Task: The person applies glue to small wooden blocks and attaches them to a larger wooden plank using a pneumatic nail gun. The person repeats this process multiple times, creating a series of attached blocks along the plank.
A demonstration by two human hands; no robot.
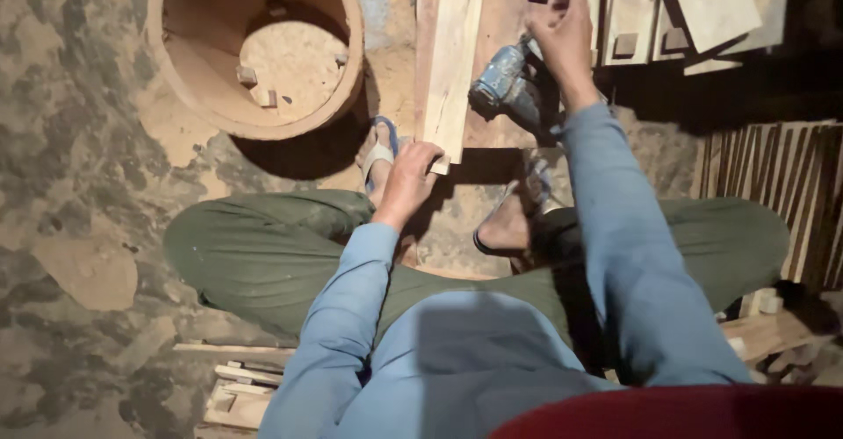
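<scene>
Left hand (408,176) clamps the plank's (452,61) near end to steady it; right hand (562,35), beyond the plank's right side, pinches something small I can't make out above the grinder (505,83)

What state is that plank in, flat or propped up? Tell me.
Flat. The plank lies lengthwise on a wider board, and the left hand presses its near end down.

Warm dim light from upper left — deep shadow at right, soft focus throughout.
</scene>
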